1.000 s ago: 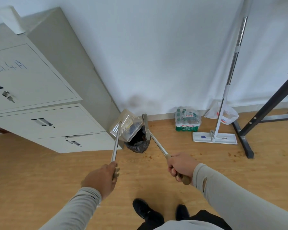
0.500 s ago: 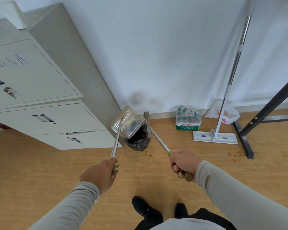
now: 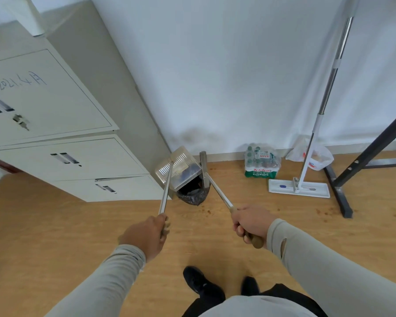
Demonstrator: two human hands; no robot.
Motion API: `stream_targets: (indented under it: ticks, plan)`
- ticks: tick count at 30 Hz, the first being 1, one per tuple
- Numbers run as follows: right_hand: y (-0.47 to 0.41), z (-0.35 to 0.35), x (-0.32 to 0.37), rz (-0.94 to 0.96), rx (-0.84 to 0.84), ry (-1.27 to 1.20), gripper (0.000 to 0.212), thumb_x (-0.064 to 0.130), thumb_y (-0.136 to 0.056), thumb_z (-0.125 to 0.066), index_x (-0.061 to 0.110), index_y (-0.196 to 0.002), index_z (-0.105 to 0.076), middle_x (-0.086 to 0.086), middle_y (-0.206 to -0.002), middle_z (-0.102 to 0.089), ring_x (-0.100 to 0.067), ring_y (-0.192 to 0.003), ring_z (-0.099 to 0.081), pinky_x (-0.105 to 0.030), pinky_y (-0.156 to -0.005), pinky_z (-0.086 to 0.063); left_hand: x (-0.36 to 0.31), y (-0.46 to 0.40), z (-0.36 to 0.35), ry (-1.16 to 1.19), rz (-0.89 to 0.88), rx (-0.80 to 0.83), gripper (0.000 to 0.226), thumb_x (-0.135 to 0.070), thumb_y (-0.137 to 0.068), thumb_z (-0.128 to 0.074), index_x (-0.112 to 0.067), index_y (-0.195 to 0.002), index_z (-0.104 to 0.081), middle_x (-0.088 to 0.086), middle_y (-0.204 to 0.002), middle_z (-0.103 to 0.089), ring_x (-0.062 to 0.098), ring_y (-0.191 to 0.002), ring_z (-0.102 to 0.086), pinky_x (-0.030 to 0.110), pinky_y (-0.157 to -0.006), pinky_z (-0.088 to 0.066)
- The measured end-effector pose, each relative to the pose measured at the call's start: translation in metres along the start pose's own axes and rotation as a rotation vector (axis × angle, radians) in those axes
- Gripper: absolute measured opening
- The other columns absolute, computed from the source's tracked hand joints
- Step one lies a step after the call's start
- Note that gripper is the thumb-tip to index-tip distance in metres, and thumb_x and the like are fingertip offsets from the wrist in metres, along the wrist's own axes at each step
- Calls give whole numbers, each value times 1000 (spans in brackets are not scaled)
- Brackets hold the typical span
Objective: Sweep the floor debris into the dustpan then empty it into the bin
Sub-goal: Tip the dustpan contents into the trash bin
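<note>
Little has shifted since the earlier frames: both hands hold much the same pose. Left hand [image 3: 146,236] has its fingers [image 3: 166,227] curled tight round the dustpan's metal handle, whose long axis runs up and away to the dustpan [image 3: 177,170], tipped over the bin [image 3: 192,193]. Right hand [image 3: 249,223] grips the brush [image 3: 204,170] by its wooden end, its head just beside the pan's mouth. Brown debris [image 3: 325,210] lies on the floor [image 3: 55,225], well right of the bin.
</note>
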State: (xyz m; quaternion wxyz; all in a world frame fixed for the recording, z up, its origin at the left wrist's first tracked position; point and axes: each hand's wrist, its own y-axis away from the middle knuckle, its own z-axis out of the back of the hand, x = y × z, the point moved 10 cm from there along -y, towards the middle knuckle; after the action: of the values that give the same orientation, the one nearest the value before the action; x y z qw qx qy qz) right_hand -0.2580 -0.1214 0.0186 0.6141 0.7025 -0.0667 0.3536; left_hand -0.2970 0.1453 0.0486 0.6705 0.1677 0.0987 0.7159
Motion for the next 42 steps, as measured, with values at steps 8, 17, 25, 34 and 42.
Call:
stream_targets:
  ticks: [8,17,25,34,42]
  plan:
    - [0,7,-6,-8,15,26,10,6,-88,-48,9,-91,-58,-9,-70,-57,-10,-46,-46,-22,-43,-39,11,9,-12,54,12,-22,45,-40,-97,-44,-33,-141,-41,-5,-123,-64,19,-89,-70,33,-74,-58]
    - [-1,13,-2,20,11,-27,12,3,-86,-47,10,-90,-57,-10,-71,-55,-12,-46,-45,-21,-42,-38,12,6,2,113,37,-87,45,-38,-97,-46,-30,-141,-45,-5,-122,-67,20,-92,-71,36,-76,-59]
    - [3,14,1,16,15,-40,11,2,-88,-47,9,-89,-55,-10,-72,-55,-12,-46,-45,-22,-41,-37,10,6,5,80,15,-84,46,-39,-99,-45,-31,-143,-43,-4,-125,-66,20,-93,-71,34,-74,-58]
    - [-1,12,-3,21,-2,-13,9,5,-85,-49,11,-86,-55,-9,-70,-57,-12,-47,-47,-23,-45,-38,11,3,4,86,30,-48,46,-40,-98,-45,-33,-142,-40,-5,-128,-64,19,-96,-70,32,-76,-57]
    - [2,8,0,19,25,-14,18,4,-86,-48,11,-95,-62,-8,-70,-57,-11,-47,-47,-23,-44,-39,15,1,10,121,61,-45,43,-37,-96,-46,-33,-138,-43,-4,-123,-64,21,-97,-70,35,-80,-58]
